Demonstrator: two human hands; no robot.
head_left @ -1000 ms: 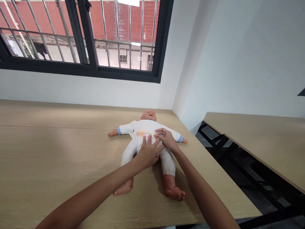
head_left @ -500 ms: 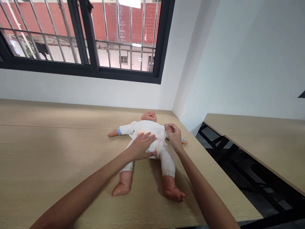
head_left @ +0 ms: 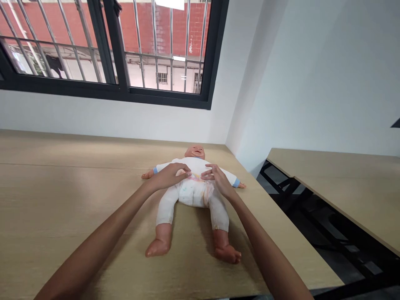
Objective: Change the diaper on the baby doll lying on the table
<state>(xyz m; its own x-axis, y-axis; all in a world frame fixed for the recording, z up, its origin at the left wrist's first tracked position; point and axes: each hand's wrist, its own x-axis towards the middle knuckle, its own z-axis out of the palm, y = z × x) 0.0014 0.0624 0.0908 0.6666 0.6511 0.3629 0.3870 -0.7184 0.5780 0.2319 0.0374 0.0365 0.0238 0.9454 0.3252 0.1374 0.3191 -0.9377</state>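
A baby doll (head_left: 196, 163) in a white suit with blue cuffs lies on its back, arms spread and bare feet toward me. Around its hips, over the suit, is a white diaper (head_left: 193, 196) with a faint coloured print. My left hand (head_left: 171, 174) rests at one side of the doll's waist, its thumb and fingers apart by the diaper's top edge. Opposite it, my right hand (head_left: 218, 178) reaches in with fingers spread over the waist's other side. Neither hand visibly grips anything; the coloured waist strip shows between them.
The doll lies on a wooden table (head_left: 78, 208) against a white wall. Across a dark gap on the right stands a second table (head_left: 350, 183) with black metal framing below. A dark-framed window (head_left: 168, 98) with bars is behind.
My left hand has lifted off the diaper's front and moved left to the doll's waist. My right hand has come inward from the doll's side, its pinched fingers now spread over the waist.
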